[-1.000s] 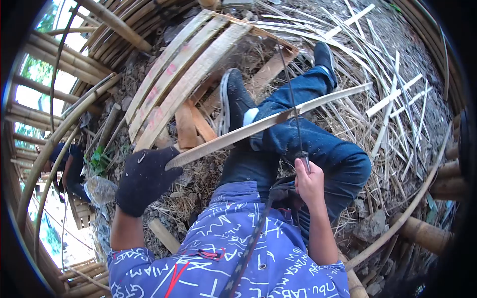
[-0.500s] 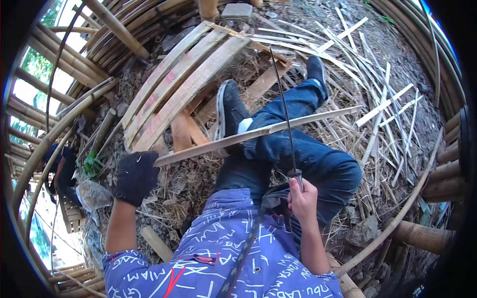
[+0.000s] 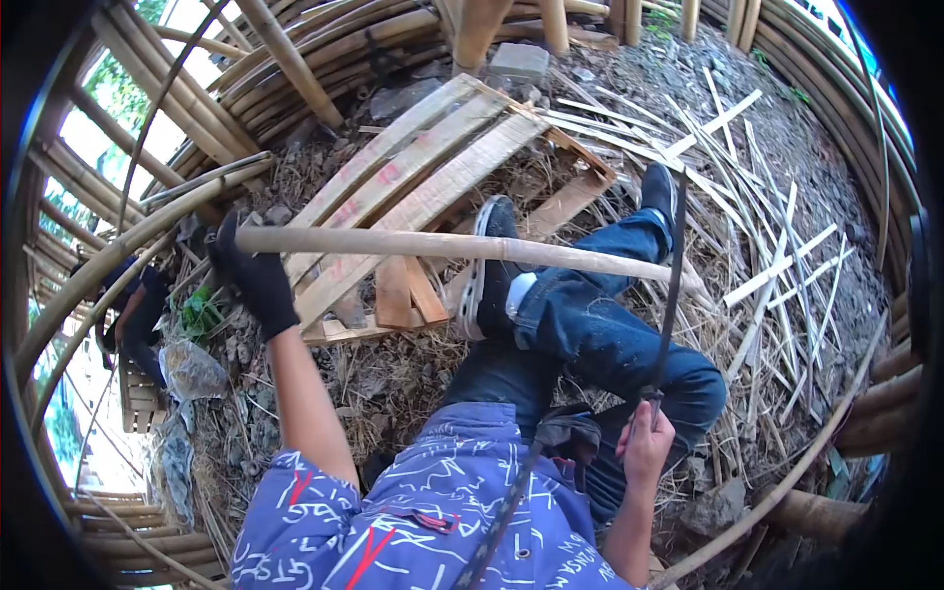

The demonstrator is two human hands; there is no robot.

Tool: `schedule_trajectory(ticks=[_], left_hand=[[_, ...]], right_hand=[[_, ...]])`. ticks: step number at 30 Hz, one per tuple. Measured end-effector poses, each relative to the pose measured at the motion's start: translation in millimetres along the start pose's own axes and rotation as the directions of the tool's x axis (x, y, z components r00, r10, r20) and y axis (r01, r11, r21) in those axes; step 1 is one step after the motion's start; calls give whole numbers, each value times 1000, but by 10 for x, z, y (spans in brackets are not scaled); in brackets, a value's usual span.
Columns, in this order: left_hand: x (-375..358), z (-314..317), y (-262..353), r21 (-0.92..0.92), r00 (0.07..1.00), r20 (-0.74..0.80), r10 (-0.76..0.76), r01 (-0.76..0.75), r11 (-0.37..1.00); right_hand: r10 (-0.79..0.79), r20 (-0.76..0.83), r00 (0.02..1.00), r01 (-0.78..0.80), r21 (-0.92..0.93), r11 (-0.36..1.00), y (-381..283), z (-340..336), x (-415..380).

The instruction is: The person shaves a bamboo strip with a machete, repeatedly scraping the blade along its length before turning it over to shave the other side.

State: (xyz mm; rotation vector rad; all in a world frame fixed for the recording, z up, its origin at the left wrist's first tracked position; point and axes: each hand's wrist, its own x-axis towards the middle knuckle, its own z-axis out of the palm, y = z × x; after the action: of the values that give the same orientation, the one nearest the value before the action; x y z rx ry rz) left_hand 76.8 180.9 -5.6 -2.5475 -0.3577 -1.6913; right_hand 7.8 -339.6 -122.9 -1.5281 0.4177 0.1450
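My left hand (image 3: pixel 254 280), in a black glove, is closed round the near end of a split bamboo strip (image 3: pixel 413 242). The strip reaches across above my shoe (image 3: pixel 492 261) and over my jeans (image 3: pixel 629 324), its far end beside a long dark blade. My bare right hand (image 3: pixel 645 440) grips the handle of this machete (image 3: pixel 673 305) near my right knee. The blade points away from me and crosses the strip near its far end in this view.
A slatted wooden pallet (image 3: pixel 433 211) lies beyond the strip. Thin bamboo slivers (image 3: pixel 757 295) litter the ground to the right. Bamboo poles (image 3: pixel 285 59) frame the space, and a grey block (image 3: pixel 519 61) sits at the back. Another person (image 3: pixel 143 315) is at the far left.
The bamboo strip has swung up at my left hand and now shows its rounded face. My right hand and machete have moved right, the blade now near the strip's far end.
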Motion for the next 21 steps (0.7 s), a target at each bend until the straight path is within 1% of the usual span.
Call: schedule_trajectory(ticks=[2,4,5,6,7,8,9,10,11,12,13,14,15,16,18,19,21], left_hand=[[-50,343,183,-87,991,-57,-118,113,990],[-103,457,355,-233,929,111,-353,370,899],[-146,449,488,-319,862,187,-471,507,801],[-364,634,271,-307,873,172,-455,487,818],[-470,701,216,-458,664,381,-643,740,493],[-646,754,153,-662,506,635,-583,746,-73],[-657,703,244,-602,505,741,-443,792,-104],[-556,604,557,-506,313,832,-459,768,-393],[-620,608,653,-451,282,892,-354,631,-631],[-687,605,730,-406,302,911,-279,542,-736],[-796,632,795,-401,545,835,-74,510,-761],[-927,672,902,-402,481,866,-135,511,-760],[-882,558,1161,-339,385,911,-149,491,-802],[-1020,585,1326,-359,415,901,-125,553,-752],[-1093,568,1679,-274,291,953,-86,701,-659],[-1108,586,1736,-263,289,955,-73,700,-665],[-1134,638,1871,-202,393,920,11,498,-843]], right_hand=[[-12,12,1000,11,26,1000,7,-23,-1],[-26,-23,999,26,-2,1000,57,-68,-15],[-35,-31,999,34,-15,999,52,-75,-29],[-36,-21,999,36,-13,999,61,-83,-40],[-23,-28,999,22,-15,1000,76,-91,-44],[-8,-33,999,7,-22,1000,91,-95,-46],[11,-34,999,-12,-34,999,99,-91,-52],[6,-20,1000,-7,-41,999,127,-96,-37],[12,-24,1000,-13,-47,999,175,-108,-22],[21,-29,999,-22,-52,998,211,-113,-21],[44,-27,999,-45,-42,998,225,-115,-29],[45,-22,999,-46,-45,998,251,-116,-35],[61,-22,998,-62,-57,996,285,-123,-41],[76,-26,997,-78,-71,994,301,-138,-53],[81,-33,996,-83,-71,994,293,-133,-68],[88,-29,996,-90,-75,993,301,-142,-76],[105,-39,994,-108,-76,991,269,-157,-113]])
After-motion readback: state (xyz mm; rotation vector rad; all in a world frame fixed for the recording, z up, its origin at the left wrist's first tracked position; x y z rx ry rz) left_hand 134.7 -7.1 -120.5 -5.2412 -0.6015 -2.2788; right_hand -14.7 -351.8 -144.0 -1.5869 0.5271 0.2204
